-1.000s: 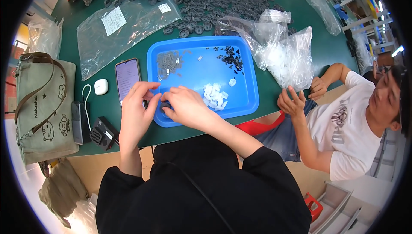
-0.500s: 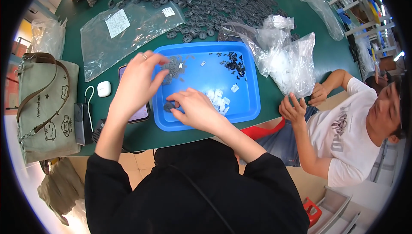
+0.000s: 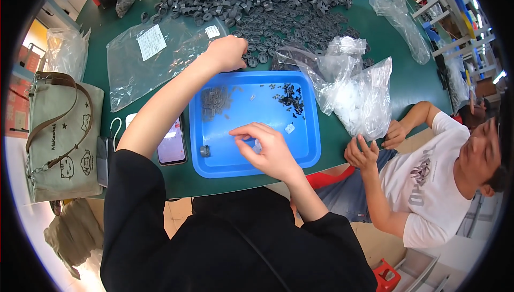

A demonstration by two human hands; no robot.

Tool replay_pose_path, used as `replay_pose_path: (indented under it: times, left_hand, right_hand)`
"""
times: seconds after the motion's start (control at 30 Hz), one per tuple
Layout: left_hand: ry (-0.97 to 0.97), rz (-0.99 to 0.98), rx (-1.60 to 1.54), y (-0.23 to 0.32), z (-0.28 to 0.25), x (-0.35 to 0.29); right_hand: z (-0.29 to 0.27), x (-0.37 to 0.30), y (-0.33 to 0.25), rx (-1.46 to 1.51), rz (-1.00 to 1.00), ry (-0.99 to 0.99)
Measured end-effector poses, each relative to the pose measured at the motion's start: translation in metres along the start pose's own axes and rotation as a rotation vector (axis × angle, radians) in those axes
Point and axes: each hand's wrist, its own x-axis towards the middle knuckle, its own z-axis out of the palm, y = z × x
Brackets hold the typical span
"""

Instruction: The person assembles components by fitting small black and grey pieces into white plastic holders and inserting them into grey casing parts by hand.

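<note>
My left hand point(image 3: 227, 54) reaches past the far rim of the blue tray point(image 3: 196, 126), to the near edge of a pile of dark ring-shaped parts point(image 3: 257, 38). Its fingers are bent and pressed together; anything between them is hidden. Over the tray's near middle hovers my right hand point(image 3: 267, 150), index finger stretched out and thumb apart, above white plastic pieces it mostly covers. A single dark ring part point(image 3: 205, 151) rests in the tray's near left corner. Small grey pieces point(image 3: 215, 102) lie far left, tiny black pieces point(image 3: 290, 99) far right, and one white piece point(image 3: 289, 128) lies apart.
Left of the tray are a phone point(image 3: 172, 145) and a canvas bag point(image 3: 69, 137). A flat clear bag point(image 3: 134, 67) lies behind them. To the right stands a clear bag of white parts point(image 3: 358, 102), with a co-worker's hands point(image 3: 364, 150) beside it.
My left hand has moved from above the tray's left side forward to the ring pile. My right hand has let go of the dark ring part and shifted right.
</note>
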Motion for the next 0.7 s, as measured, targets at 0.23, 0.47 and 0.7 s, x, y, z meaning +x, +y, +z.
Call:
replay_pose_path:
  times: [0.23, 0.47, 0.7]
  left_hand:
    - [-0.042, 0.019, -0.184, -0.011, -0.025, 0.000]
    - [0.175, 0.028, -0.439, -0.018, -0.060, -0.050]
    - [0.313, -0.068, -0.493, -0.021, -0.022, -0.027]
  right_hand:
    - [-0.021, -0.010, 0.007, 0.076, 0.043, 0.166]
    - [-0.075, -0.012, 0.013, -0.083, 0.083, 0.707]
    - [-0.119, 0.019, 0.051, -0.388, 0.098, 0.977]
